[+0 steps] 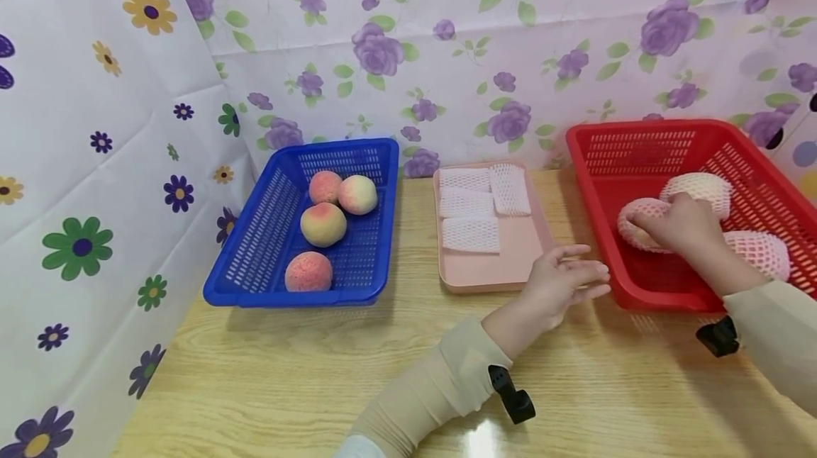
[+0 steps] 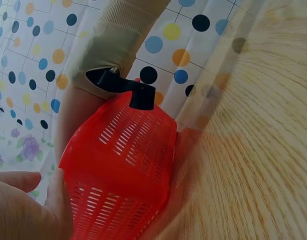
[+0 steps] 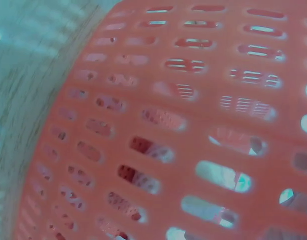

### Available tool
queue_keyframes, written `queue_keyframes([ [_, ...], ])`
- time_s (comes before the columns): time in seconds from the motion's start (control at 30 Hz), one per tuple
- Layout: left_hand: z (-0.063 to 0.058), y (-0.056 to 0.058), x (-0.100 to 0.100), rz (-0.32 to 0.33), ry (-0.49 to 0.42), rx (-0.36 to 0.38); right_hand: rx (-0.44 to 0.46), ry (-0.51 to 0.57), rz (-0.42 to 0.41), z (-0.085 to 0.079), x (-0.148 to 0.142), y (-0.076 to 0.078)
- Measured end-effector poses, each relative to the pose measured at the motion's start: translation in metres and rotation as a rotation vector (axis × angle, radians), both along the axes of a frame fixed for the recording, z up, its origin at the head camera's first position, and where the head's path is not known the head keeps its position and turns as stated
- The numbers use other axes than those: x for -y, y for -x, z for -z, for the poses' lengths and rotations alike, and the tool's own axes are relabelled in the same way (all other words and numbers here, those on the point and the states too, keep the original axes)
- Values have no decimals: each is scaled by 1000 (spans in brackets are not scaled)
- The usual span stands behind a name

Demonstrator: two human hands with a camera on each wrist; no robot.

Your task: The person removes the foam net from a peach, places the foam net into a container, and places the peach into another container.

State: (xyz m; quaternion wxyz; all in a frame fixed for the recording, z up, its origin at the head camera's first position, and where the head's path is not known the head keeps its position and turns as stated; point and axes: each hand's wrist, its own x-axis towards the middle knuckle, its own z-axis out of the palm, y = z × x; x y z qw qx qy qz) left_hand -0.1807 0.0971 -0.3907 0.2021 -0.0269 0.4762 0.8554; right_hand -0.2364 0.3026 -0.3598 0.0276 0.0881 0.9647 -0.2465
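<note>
Presumably because the walls of the red basket point(image 1: 664, 299) leave access from above, the right hand point(image 1: 688, 224) reaches over its near edge and seemingly pinches the pink-netted peach point(image 1: 630, 236) by its left edge, while the left hand point(image 1: 557, 286), fingers loosely extended, hovers empty outside.

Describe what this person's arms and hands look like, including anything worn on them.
The left hand and right hand are both bare, with no gloves showing. Beige sleeves cover the forearms, leaving the wrists uncovered; the left one gives way to a white section further up. A small black device is attached near each cuff. No cables or markings are visible.
</note>
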Motion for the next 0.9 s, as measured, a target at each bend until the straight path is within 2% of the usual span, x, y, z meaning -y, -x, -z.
queue_keyframes([
  [0.27, -1, 0, -1, 23, 29, 1, -9, -78, -63, 1, 4, 1],
  [0.4, -2, 1, -2, 26, 39, 4, 20, -60, -53, 0, 6, 1],
  [0.63, -3, 3, -2, 24, 39, 15, -49, -44, -79, 1, 11, 3],
  [0.9, -1, 4, -5, 21, 41, 17, 59, 69, -19, 0, 1, 6],
])
